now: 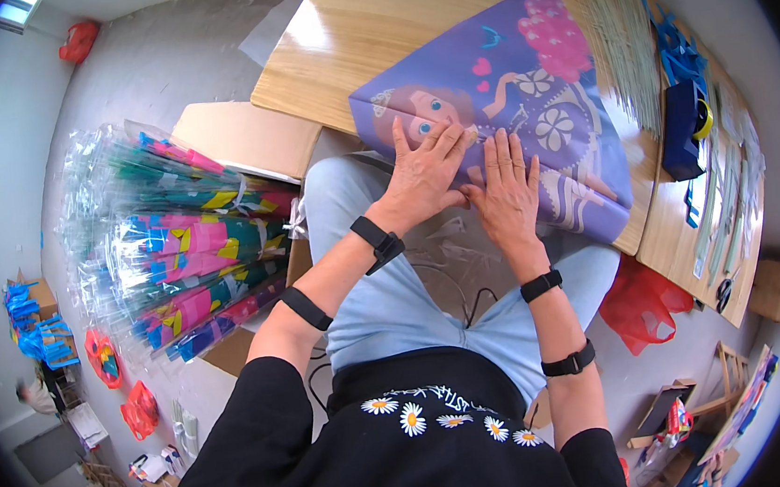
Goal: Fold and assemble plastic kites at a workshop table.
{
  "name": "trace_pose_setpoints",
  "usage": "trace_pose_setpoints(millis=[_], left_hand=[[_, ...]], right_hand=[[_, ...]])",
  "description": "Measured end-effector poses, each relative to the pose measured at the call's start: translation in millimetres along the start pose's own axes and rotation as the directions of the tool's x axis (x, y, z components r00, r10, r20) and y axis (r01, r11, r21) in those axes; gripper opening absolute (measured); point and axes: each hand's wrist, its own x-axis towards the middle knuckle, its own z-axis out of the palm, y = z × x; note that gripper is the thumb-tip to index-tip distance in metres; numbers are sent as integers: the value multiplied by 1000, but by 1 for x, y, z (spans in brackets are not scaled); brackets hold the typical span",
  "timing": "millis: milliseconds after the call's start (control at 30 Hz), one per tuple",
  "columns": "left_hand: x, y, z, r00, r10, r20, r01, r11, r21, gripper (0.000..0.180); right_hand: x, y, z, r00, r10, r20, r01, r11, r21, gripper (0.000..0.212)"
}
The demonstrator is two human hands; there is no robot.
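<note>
Both forearms reach forward; left hand (423,176) and right hand (507,193) press flat, fingers spread, on purple kite (525,90).

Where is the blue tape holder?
In the head view, the blue tape holder with a yellow roll sits on the right side of the wooden table, just right of the purple cartoon-printed kite sheet.

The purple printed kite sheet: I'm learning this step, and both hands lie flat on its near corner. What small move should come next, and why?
Probably slide the right hand outward along the purple printed kite sheet to smooth it. Both palms, the left hand included, press side by side at the corner that overhangs the wooden table above the lap, while the rest of the sheet lies unpressed. That is only a judgement.
</note>
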Motion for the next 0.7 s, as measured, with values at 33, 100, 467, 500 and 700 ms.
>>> trace_pose_setpoints(millis=[33,100,467,500,700], left_hand=[[-1,-1,1,1000,-1,-17,1,1000,4,91],[-2,-3,4,999,15,-32,-14,1000,26,91],[0,-10,0,998,34,-48,-32,998,52,95],[0,-13,-1,998,36,-42,-34,997,62,96],[-4,-33,-10,997,57,-47,-53,996,77,99]], right_hand=[[-1,1,1,1000,-8,-11,8,1000,-2,78],[-3,1,1,1000,-9,-12,9,1000,1,79],[-3,0,2,1000,6,-8,-6,1000,-17,80],[-2,1,3,1000,0,-19,0,1000,-9,80],[-2,0,2,999,-14,-35,14,1000,-15,79]])
